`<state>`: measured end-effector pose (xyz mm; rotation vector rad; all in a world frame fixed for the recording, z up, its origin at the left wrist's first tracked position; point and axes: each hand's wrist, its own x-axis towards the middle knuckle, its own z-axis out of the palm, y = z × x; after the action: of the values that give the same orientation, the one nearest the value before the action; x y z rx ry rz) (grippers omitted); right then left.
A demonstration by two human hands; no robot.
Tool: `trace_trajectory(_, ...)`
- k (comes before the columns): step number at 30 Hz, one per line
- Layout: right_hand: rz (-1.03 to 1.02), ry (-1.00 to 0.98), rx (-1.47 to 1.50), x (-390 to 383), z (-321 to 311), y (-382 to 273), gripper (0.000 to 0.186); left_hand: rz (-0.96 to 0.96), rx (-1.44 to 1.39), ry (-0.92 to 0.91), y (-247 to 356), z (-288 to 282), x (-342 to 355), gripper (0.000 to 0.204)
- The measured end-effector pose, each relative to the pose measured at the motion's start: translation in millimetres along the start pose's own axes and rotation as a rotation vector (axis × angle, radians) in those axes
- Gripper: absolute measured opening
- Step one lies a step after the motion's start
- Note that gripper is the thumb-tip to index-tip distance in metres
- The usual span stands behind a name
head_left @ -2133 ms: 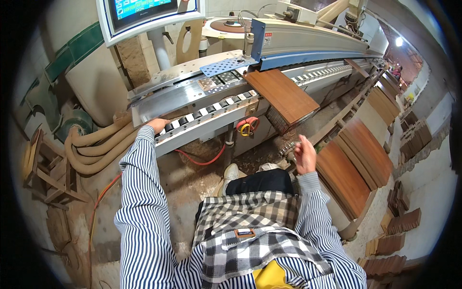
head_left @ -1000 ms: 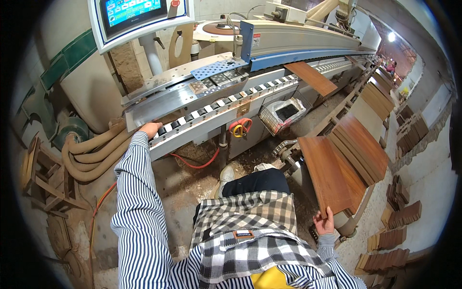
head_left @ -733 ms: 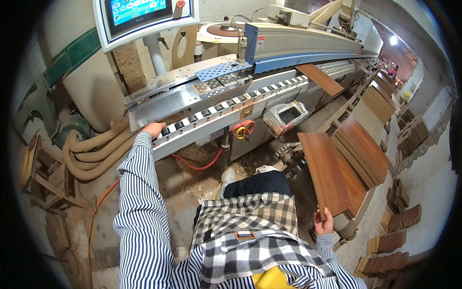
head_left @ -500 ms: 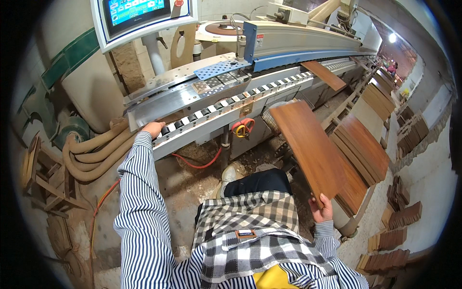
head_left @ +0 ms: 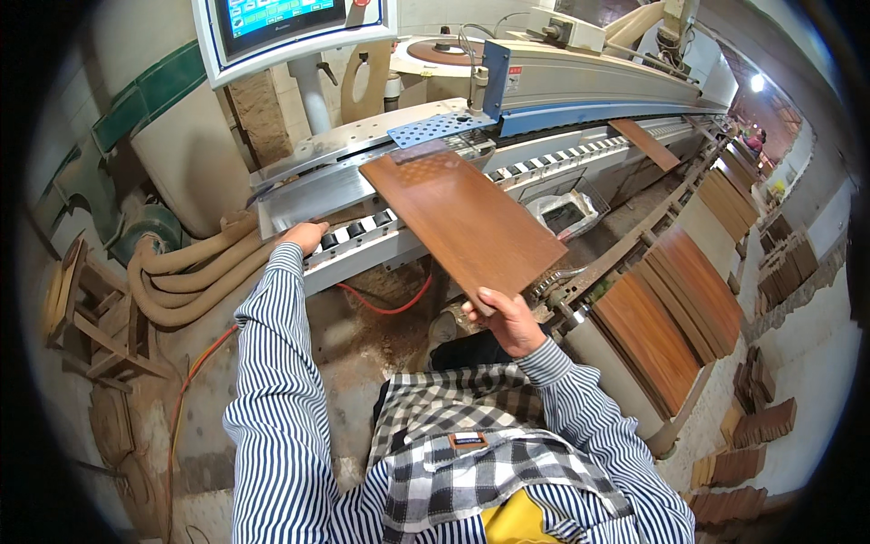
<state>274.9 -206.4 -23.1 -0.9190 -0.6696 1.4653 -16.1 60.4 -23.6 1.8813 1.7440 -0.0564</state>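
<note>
My right hand [head_left: 509, 319] grips the near corner of a brown wooden board [head_left: 467, 222], thumb on top and fingers at its edge. The board slants away to the left, and its far end lies over the steel bed and the roller track [head_left: 358, 234] of a long edge-banding machine [head_left: 589, 95]. My left hand [head_left: 304, 238] rests flat on the near left end of that track, beside the first black rollers, with nothing held in it. The board hides part of the track and bed.
On the right, a stack of brown boards [head_left: 648, 331] lies on a rack. A second board [head_left: 643, 145] sits farther along the machine. A control screen [head_left: 283, 23] stands at the upper left, above thick hoses [head_left: 186, 290] and a wooden stool [head_left: 95, 313].
My right hand has swung the board left and forward, from beside the stack to over the machine's track. The left hand stays at the track's end. The view has shifted slightly.
</note>
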Motion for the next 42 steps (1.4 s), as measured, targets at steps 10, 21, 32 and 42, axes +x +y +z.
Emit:
trace_trajectory(10,0.146,-0.188,-0.101,41.3,35.7,29.0,0.025,0.012,-0.024,0.001,-9.4,3.8,12.4,0.060)
trace_trajectory(21,0.062,-0.020,-0.076,41.8,36.1,31.4,0.026,0.011,-0.034,0.079,-6.4,4.8,5.0,0.056)
trace_trajectory(32,-0.041,0.163,-0.080,51.9,-14.0,-4.3,0.031,-0.034,-0.053,0.090,-9.3,7.7,9.9,0.059)
trace_trajectory(42,-0.119,0.408,-0.079,70.3,-77.2,-44.9,0.027,-0.020,-0.065,0.035,-7.4,3.3,6.4,0.059)
